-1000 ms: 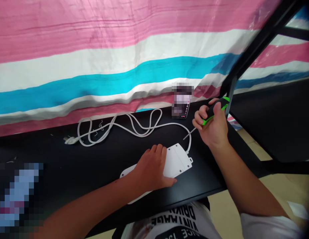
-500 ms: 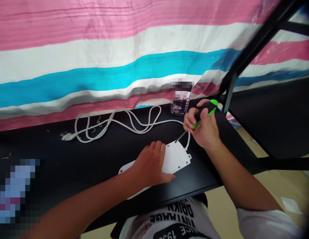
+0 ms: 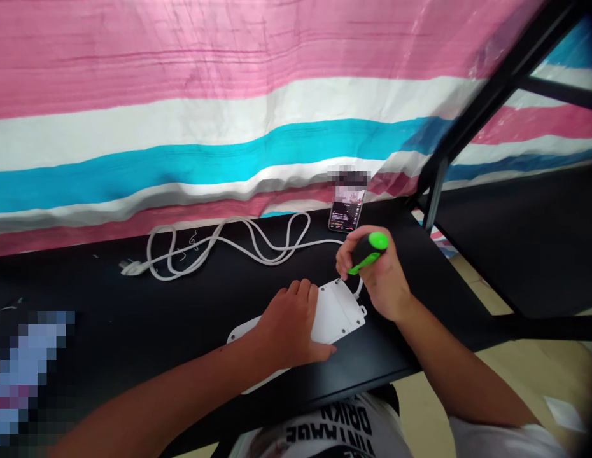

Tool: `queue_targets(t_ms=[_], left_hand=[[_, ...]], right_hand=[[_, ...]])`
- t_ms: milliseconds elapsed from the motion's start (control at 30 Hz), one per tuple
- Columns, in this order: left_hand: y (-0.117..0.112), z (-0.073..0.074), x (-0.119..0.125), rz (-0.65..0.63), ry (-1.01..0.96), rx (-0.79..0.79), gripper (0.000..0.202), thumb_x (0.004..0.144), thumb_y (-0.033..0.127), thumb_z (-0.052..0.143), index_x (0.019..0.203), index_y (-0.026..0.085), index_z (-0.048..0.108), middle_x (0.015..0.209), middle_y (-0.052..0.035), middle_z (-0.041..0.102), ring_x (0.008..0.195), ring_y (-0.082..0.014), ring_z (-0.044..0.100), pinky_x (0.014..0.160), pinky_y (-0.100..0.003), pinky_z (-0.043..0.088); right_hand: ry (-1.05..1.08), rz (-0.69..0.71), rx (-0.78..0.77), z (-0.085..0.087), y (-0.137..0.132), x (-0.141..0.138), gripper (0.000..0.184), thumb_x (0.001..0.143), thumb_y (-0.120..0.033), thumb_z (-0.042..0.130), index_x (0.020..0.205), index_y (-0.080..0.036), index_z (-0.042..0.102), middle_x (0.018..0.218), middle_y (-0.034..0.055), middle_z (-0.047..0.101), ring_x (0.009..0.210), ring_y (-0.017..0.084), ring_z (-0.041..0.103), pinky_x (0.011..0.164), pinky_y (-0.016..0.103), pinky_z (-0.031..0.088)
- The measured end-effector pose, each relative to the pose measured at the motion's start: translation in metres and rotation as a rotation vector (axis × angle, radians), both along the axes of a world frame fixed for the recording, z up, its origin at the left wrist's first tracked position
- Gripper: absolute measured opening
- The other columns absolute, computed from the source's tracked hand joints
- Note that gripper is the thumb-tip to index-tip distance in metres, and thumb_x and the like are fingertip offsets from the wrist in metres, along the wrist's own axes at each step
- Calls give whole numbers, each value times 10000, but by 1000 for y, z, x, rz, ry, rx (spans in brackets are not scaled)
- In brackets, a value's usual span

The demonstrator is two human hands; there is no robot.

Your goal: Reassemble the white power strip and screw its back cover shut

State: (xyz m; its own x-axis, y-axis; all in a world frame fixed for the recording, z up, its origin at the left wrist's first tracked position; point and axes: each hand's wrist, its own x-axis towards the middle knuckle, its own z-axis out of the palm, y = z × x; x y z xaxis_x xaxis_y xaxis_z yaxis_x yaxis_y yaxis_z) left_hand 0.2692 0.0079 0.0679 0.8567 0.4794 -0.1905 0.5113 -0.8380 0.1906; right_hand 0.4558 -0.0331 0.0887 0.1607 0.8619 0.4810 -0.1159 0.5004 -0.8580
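A white power strip (image 3: pixel 337 310) lies back side up on the black table (image 3: pixel 133 318). My left hand (image 3: pixel 289 324) presses flat on its middle, fingers stretched out. My right hand (image 3: pixel 375 277) is closed round a screwdriver with a black and green handle (image 3: pixel 367 251). The tool stands steeply, its tip at the far corner of the strip's back plate. The strip's white cord (image 3: pixel 229 245) loops away to the left and ends in a plug (image 3: pixel 131 269).
A phone (image 3: pixel 346 213) leans against the pink, white and blue striped sheet (image 3: pixel 229 108) behind the table. A black metal frame post (image 3: pixel 432 197) rises at the table's right end, with another black surface (image 3: pixel 525 242) beyond it. A blurred patch sits at bottom left.
My right hand has come down and to the left with the screwdriver, bringing its tip from above the cord onto the strip's far corner. My left hand has stayed on the strip.
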Motion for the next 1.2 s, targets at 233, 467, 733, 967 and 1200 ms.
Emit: queue_targets(t_ms=[233,467,733,967,1200], left_hand=[[0,1,0,3,0,1,753,652,659,829,1120,118,591,1129,-134,599,1016,-336,571,864,-494,516],[0,1,0,1,-3,-19,743,666,641,831,1123,111,585,1139,-142,597,1041,-347,566,874,-505,516],[0,0,-1,1,-14,-5,731,649,666,836,1081,136,576,1109,-122,595,1019,-337,568,866,-495,515],[-1,-2,-2,-8,-38,17,742,652,658,835,1103,127,583,1101,-121,591,1012,-333,565,859,-498,521],[-1,-5,-2,-3,-48,15,746,641,652,841,1099,125,578,1093,-121,591,1002,-326,565,848,-490,521]], right_hand=[[-30,-129,7,-4,-4,-10,283,956,-332,699,1143,-337,487,891,-18,641,708,158,606,657,326,513],[3,-145,-40,2,0,-11,324,1017,-528,540,1257,-315,577,922,24,607,752,182,581,737,394,522],[77,-180,-36,8,-4,-9,316,963,-538,640,1189,-337,547,904,-3,601,685,149,548,650,339,505],[-3,-186,-5,13,-7,-8,222,960,-308,696,1108,-334,533,1018,6,690,784,171,657,704,356,534],[54,-167,-86,14,-7,-4,398,998,-601,522,1252,-310,617,937,36,611,744,185,597,692,384,555]])
